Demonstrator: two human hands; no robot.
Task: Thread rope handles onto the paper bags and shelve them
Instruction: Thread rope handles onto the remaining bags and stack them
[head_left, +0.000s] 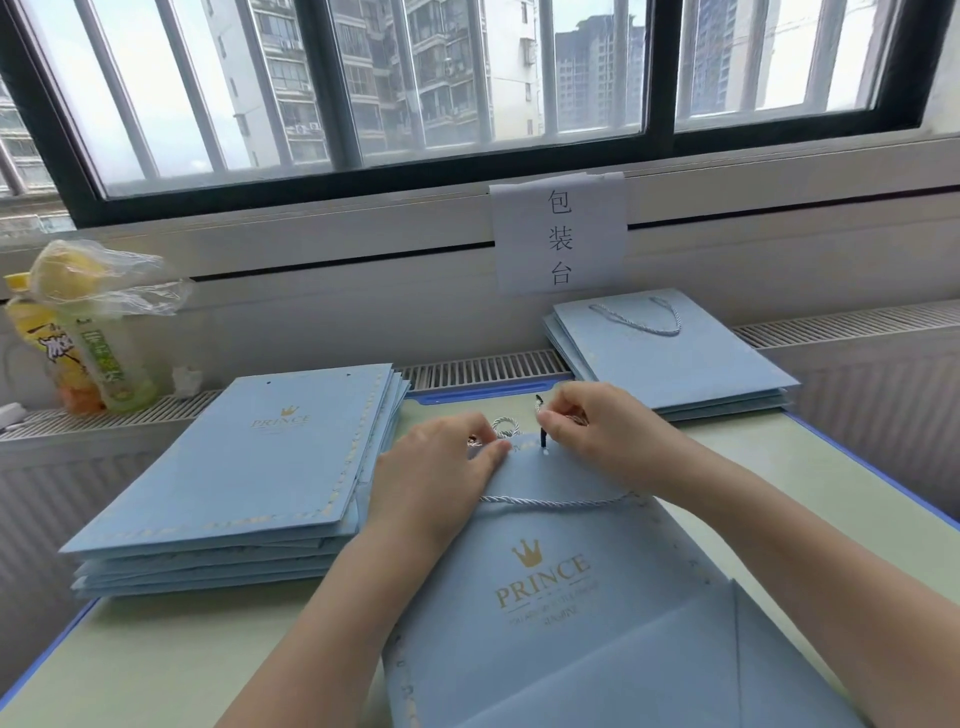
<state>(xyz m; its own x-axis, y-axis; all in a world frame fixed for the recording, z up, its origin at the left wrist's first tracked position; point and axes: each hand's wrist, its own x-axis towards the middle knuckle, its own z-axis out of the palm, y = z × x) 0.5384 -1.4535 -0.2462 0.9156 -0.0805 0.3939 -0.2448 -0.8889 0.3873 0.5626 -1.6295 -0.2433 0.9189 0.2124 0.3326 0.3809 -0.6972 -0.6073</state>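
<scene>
Nearest the camera lies a flat pale-blue paper bag (545, 597) printed with a gold crown and the word PRINCE, spread on the pale-green table (156, 649) with its punched top edge pointing toward the window (467, 78); a twisted silver-blue rope handle (558, 501) runs straight across this bag just below that top edge; the left hand (441, 478) rests on the bag's top left part, fingers mostly straight and pressing the paper flat, fingertips touching the edge, where a small loop of rope (505, 427) curls just beyond them; the right hand (592, 428) hovers over the bag's top edge, thumb and forefinger pinched on the rope near its dark tip (538, 400), which stands upright above a punched hole; left of the central bag sits a stack of matching blue bags without handles (234, 467), face up; beyond the central bag to its right, nearer the window, sits a second stack of blue bags (675, 358) whose top one carries a rope handle; a white paper sign with black characters (560, 234) hangs on the wall below the window, just behind that second stack; far left of the central bag, on the radiator grille (156, 405), stand yellow and green drink bottles (78, 343) under crumpled clear plastic.
</scene>
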